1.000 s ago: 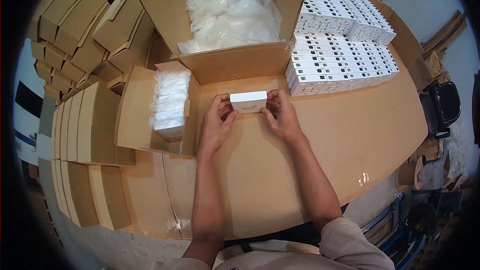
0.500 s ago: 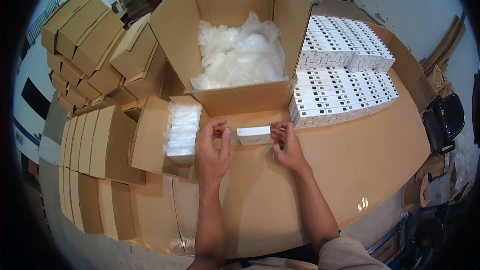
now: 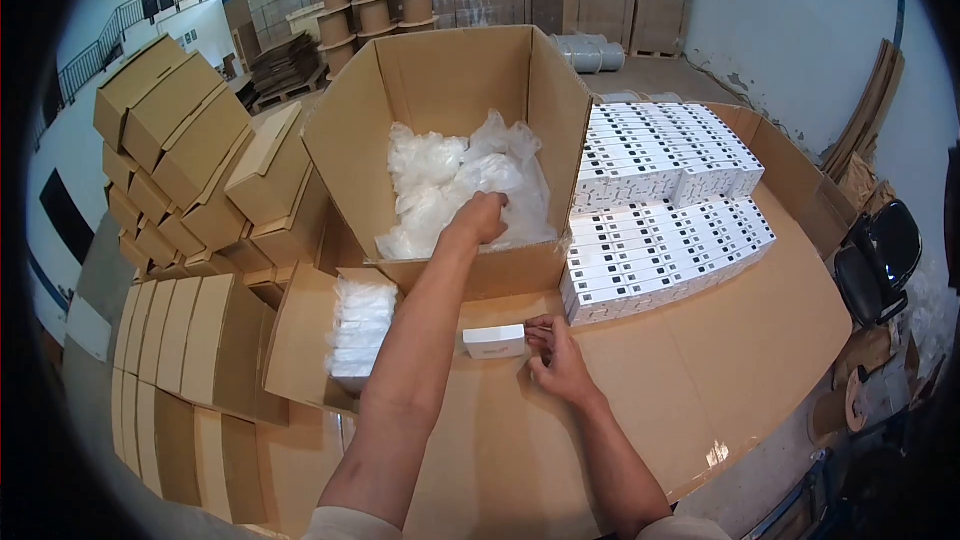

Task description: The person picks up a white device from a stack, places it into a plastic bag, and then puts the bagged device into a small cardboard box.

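My left hand [image 3: 483,217] is down inside the big carton [image 3: 450,80], which is open at the top and half full of loose clear bags [image 3: 430,175]. The fingers curl into the pile, and I cannot tell whether they grip one. Just left of that forearm, a small carton [image 3: 300,340] holds a neat row of bagged packs [image 3: 360,325].

The white box [image 3: 494,341] lies flat on the table [image 3: 720,340], just below the big carton's front wall and under my left forearm. My right hand [image 3: 560,365] pinches the box's right end with thumb and fingertips. Stacked white boxes [image 3: 650,230] stand close beyond the right hand. Bare table lies to its right and toward me, as far as the near edge.
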A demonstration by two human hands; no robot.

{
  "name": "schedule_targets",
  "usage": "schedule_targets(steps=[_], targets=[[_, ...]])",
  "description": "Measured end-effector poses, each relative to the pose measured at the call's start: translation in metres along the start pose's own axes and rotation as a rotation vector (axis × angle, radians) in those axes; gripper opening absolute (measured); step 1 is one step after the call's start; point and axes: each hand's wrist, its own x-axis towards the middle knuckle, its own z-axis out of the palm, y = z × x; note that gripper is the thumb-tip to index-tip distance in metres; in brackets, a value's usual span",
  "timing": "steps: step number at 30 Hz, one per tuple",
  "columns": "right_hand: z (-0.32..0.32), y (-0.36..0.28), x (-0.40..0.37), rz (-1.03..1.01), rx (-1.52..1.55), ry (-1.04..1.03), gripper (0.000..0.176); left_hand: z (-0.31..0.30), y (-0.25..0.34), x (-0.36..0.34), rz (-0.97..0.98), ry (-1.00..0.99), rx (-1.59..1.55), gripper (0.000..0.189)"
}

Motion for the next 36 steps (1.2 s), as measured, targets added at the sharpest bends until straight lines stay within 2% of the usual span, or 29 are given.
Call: schedule_targets(steps=[1,4,7,10,11,14,17,20,23,26,29,32,35,36], targets=[[0.000,-0.005,-0.001,0.006,-0.006,-0.003,0.051,-0.007,0.008,-0.007,0.008,-0.012,-0.053,0.055],[0.000,-0.006,-0.001,0.009,-0.027,-0.011,0.050,-0.021,0.031,-0.023,-0.069,0.126,-0.094,0.061],[0.001,-0.002,-0.004,0.004,-0.026,-0.007,0.050,-0.024,0.029,-0.019,0.079,0.651,-0.003,0.062],[0.001,-0.005,-0.002,0.012,-0.038,-0.002,0.050,-0.017,0.017,-0.013,0.028,0.862,0.200,0.063],[0.001,-0.007,-0.003,0.020,-0.044,-0.004,0.049,-0.009,0.010,-0.011,-0.035,0.785,0.183,0.053],[0.001,-0.006,-0.003,0.001,-0.059,0.000,0.048,-0.012,0.003,-0.002,-0.225,0.390,-0.072,0.038],[0.000,-0.012,-0.003,0.024,-0.064,-0.002,0.047,-0.007,0.005,-0.003,-0.159,0.461,-0.139,0.027],[0.000,-0.009,-0.003,0.008,-0.071,-0.004,0.047,-0.009,0.005,-0.003,-0.099,0.492,-0.177,0.026],[0.001,-0.007,-0.002,0.015,-0.064,0.000,0.047,-0.010,0.000,0.004,-0.034,0.435,-0.178,0.032],[0.001,-0.007,-0.003,0.022,-0.069,0.005,0.047,-0.028,0.021,-0.016,-0.036,0.548,-0.200,0.044],[0.001,-0.006,-0.003,0.014,-0.046,0.007,0.046,-0.030,0.025,-0.011,-0.144,0.669,-0.427,0.053],[0.002,-0.002,-0.003,0.015,-0.042,0.006,0.046,-0.026,0.013,-0.001,-0.153,0.773,-0.658,0.053],[0.001,-0.004,-0.002,0.005,-0.057,0.011,0.045,-0.014,0.001,0.007,0.090,1.037,-0.504,0.045],[0.001,-0.004,-0.002,0.003,-0.057,0.008,0.045,-0.016,0.003,0.002,0.072,0.990,-0.490,0.041]])
